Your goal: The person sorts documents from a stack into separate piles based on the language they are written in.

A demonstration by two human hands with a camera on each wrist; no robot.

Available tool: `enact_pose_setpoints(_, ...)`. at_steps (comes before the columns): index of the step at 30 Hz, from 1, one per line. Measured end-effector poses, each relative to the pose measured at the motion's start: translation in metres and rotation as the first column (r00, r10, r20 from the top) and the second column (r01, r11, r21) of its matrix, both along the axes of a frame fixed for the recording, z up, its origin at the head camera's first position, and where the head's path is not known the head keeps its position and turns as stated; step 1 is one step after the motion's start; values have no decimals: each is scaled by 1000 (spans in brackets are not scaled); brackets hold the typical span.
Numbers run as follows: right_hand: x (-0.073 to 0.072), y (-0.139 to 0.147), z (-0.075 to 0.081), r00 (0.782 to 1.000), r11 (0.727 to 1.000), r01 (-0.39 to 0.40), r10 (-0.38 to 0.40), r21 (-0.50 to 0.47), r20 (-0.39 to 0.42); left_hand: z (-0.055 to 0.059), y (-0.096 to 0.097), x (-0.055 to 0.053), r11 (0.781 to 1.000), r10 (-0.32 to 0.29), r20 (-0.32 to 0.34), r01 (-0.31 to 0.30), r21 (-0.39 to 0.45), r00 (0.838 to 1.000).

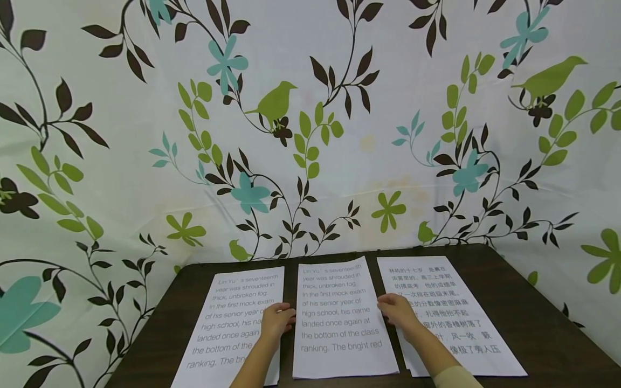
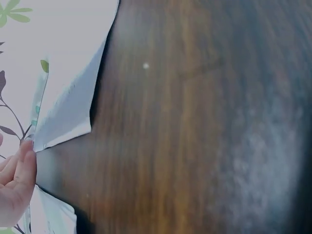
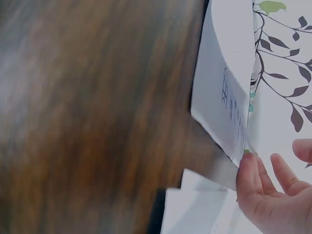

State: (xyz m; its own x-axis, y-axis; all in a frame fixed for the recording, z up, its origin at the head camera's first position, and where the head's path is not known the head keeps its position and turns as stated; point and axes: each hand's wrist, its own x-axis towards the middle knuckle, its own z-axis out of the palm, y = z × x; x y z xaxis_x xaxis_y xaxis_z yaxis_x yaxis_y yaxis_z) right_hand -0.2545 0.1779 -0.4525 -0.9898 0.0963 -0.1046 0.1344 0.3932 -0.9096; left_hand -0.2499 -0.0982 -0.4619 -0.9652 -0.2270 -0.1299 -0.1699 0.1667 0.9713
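Three printed paper sheets lie side by side on a dark table: a left English sheet point(image 1: 228, 323), a middle English sheet point(image 1: 335, 328) and a right sheet with Chinese text point(image 1: 466, 345). My left hand point(image 1: 275, 325) is at the left edge of the middle sheet, overlapping the left one. At the opposite edge, my right hand point(image 1: 400, 315) covers part of the Chinese text. In the left wrist view, the left fingers point(image 2: 25, 163) reach between two paper edges. The right wrist view shows the right fingers point(image 3: 249, 178) loosely bent near the paper edges.
The dark wooden table point(image 1: 548, 323) extends past the papers on both sides. Behind it hangs a white cloth point(image 1: 315, 205) printed with leaves, flowers and birds, its lower part meeting the table's back edge.
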Motion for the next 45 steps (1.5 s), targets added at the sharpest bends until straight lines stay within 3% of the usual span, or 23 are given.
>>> enact_pose_setpoints(6, 3, -4, -2, 1000, 1000, 8, -9, -29, -14, -2, 3, -2, 989, -11, -1, 11, 144, 1000)
enact_pose_setpoints(12, 5, -4, -5, 1000, 1000, 4, -4, -12, 4, -4, 4, 0, 981, -63, 25, 58, 187, 998)
enact_pose_setpoints(19, 7, -3, -5, 999, 999, 2, 0, -35, 49, -4, 7, 2, 967, -83, 37, 71, 244, 996)
enact_pose_setpoints(30, 9, -7, -7, 998, 1000, -2, 2, 2, 62, -14, 10, 3, 978, -169, 14, 166, 122, 985)
enact_pose_setpoints(35, 9, -9, -7, 998, 999, -26, 27, -21, 55, -16, 10, 3, 984, -164, -21, 165, 60, 986)
enact_pose_setpoints(45, 10, -11, -1, 998, 999, -17, 19, -38, 54, -3, 3, 7, 991, -136, -16, 135, -17, 991)
